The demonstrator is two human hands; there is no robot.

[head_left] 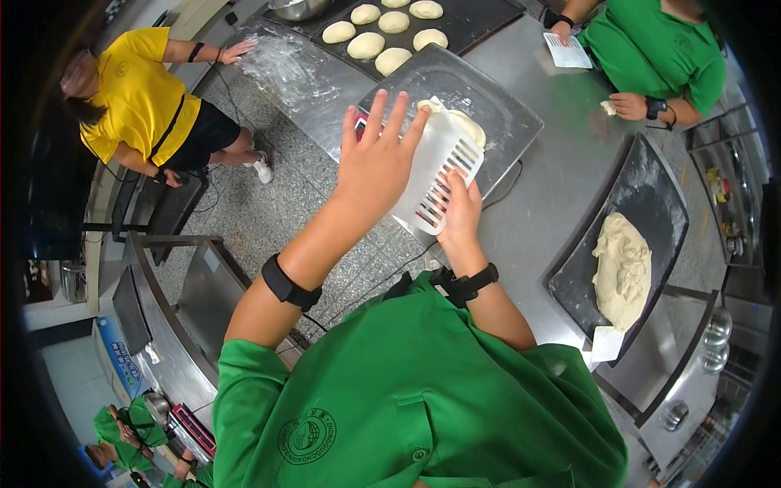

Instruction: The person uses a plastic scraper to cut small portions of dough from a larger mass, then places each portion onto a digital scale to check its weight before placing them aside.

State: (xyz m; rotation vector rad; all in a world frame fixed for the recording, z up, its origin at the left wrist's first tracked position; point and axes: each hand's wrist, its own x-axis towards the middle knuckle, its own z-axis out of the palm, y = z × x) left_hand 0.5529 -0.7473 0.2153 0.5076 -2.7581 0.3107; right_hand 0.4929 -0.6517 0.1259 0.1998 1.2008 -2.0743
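My right hand (460, 207) is closed round the slotted end of a white plastic dough scraper (435, 154). My left hand (378, 159) has its fingers stretched out, the forefinger by the scraper's far edge, where a small bit of dough (425, 106) shows. Whether that finger touches the dough is hard to tell. Behind the scraper, and partly hidden by it, a pale dough piece (470, 128) lies on a dark floured tray (508, 122). Part of a red device (360, 124) shows beside that tray, behind my left fingers.
Several dough rounds (394, 22) sit on a black baking tray (480, 28) at the far side. On the right, another tray (659, 175) holds a large dough mass (622, 268) and a white scraper (607, 343). Co-workers in yellow (142, 89) and green (651, 57) stand by the steel table (537, 203).
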